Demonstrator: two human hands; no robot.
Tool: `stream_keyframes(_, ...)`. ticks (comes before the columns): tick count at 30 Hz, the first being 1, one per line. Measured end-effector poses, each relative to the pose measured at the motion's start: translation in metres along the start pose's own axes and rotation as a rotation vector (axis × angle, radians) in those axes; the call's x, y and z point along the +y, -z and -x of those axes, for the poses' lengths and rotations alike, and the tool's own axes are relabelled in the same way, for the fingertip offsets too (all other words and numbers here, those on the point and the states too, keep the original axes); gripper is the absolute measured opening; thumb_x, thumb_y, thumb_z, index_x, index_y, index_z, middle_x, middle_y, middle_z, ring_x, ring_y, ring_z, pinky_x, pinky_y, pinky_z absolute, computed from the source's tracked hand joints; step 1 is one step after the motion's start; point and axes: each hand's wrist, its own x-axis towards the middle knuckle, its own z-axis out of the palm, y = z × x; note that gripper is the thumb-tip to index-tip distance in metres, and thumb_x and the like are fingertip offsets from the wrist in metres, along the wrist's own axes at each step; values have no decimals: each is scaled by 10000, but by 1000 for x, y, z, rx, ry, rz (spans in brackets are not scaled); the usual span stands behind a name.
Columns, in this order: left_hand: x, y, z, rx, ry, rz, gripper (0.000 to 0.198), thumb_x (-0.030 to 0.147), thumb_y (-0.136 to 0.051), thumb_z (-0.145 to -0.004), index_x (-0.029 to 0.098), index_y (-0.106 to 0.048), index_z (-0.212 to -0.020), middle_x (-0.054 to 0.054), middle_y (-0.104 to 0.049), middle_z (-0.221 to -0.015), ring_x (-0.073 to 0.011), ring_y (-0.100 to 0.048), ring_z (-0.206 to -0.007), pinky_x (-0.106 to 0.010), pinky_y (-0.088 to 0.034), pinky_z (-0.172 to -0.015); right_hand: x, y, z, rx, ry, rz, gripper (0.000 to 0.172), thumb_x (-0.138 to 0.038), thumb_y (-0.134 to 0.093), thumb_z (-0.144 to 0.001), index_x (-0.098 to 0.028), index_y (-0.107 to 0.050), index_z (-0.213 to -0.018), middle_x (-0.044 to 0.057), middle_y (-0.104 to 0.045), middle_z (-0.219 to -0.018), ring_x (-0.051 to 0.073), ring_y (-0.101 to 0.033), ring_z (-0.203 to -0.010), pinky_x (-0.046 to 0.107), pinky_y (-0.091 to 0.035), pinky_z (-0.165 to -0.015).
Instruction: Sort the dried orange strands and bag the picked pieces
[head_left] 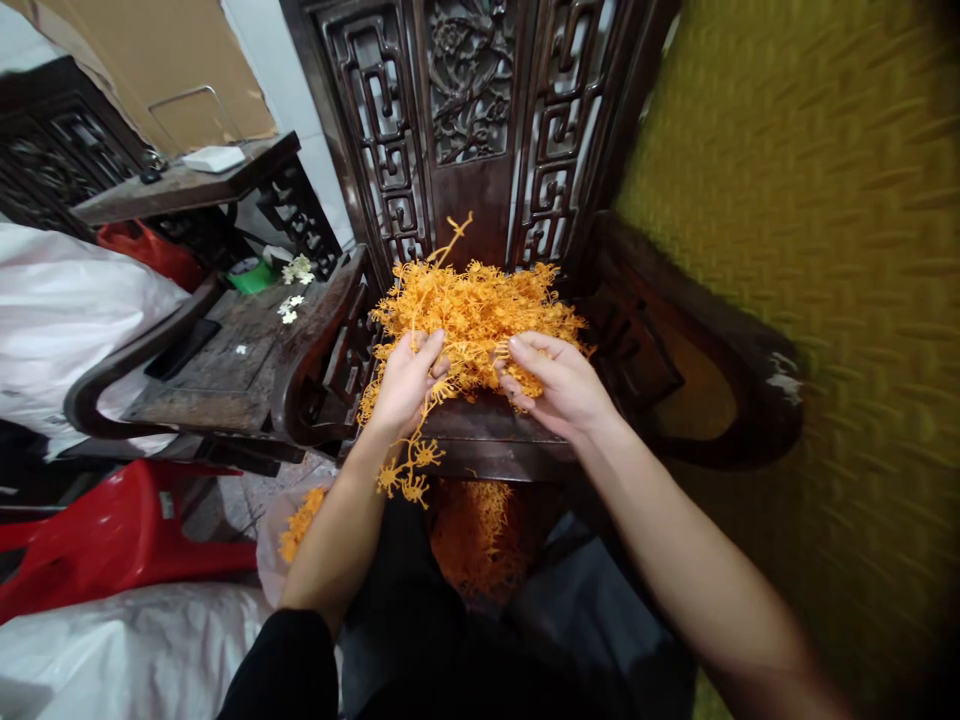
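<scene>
A heap of orange plastic flower stems (480, 300) is piled on the seat of a dark carved wooden chair (472, 195). At the heap's near left edge, my left hand (409, 380) is closed on an orange stem. One branch with star-like ends (412, 470) hangs below that hand over my wrist. My right hand (559, 385) is at the near right side of the heap, thumb and fingers closed around orange sprigs (525, 375). Some of the fingertips are hidden among the orange pieces.
More orange pieces (480, 530) lie below the seat, and others fill a whitish bag (274, 540) at lower left. A red plastic stool (142, 530) and white sacks (67, 320) stand left. Green tape (251, 275) lies on another wooden chair (217, 370). A yellow-green textured surface (810, 250) rises at right.
</scene>
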Motion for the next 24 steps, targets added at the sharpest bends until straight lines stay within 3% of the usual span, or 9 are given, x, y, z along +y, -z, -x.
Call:
stream_keyframes(4,-1,-3,1,-26,-58,45,560,538,-797,-773,231,-342,-882,57,-599,-701,-32,-433,-475,-172,-268,-437,3,-2,1,11,22,15,352,-430,-888,-685,-153,-697,-787,7,-609,-662,79,-505,-462,197,-279,-351)
stream_keyframes(9,-6,-8,4,-62,-100,-15,727,285,-950,-589,245,-302,-918,25,-720,-778,-126,-697,-728,-263,-528,-737,14,-2,-3,50,155,143,291,-436,-827,-775,-168,-727,-827,-12,-576,-560,78,-464,-436,210,-289,-369)
stream_keyframes(13,-9,-6,2,-24,-210,-112,666,243,-911,-634,244,-303,-905,60,-678,-712,-129,-698,-727,-300,-538,-792,15,-3,-2,54,286,306,277,-444,-767,-840,-177,-716,-789,-9,-581,-623,73,-462,-450,224,-328,-382)
stream_keyframes(17,-7,-6,3,61,-362,-185,583,277,-859,-714,244,-298,-867,49,-636,-729,-145,-698,-742,-303,-533,-755,9,-5,0,130,461,258,258,-430,-769,-841,-200,-683,-761,2,-583,-757,73,-499,-492,234,-339,-383)
stream_keyframes(20,-4,-11,8,-11,-272,-156,529,320,-815,-779,243,-303,-892,-23,-701,-880,-171,-726,-816,-339,-554,-795,9,-5,0,129,416,231,253,-447,-777,-827,-208,-705,-785,15,-594,-777,81,-498,-497,246,-329,-382)
stream_keyframes(22,-2,-14,11,-55,-210,-144,569,278,-846,-737,244,-302,-902,-32,-711,-931,-176,-730,-883,-342,-559,-840,12,-6,-2,97,336,226,269,-465,-781,-817,-206,-715,-788,15,-590,-741,88,-487,-494,249,-329,-387)
stream_keyframes(24,-1,-16,12,-63,-201,-132,618,228,-877,-677,244,-297,-891,11,-677,-855,-172,-724,-906,-321,-554,-846,16,-8,-3,70,302,238,277,-468,-783,-812,-201,-718,-771,16,-586,-728,89,-481,-495,249,-334,-393)
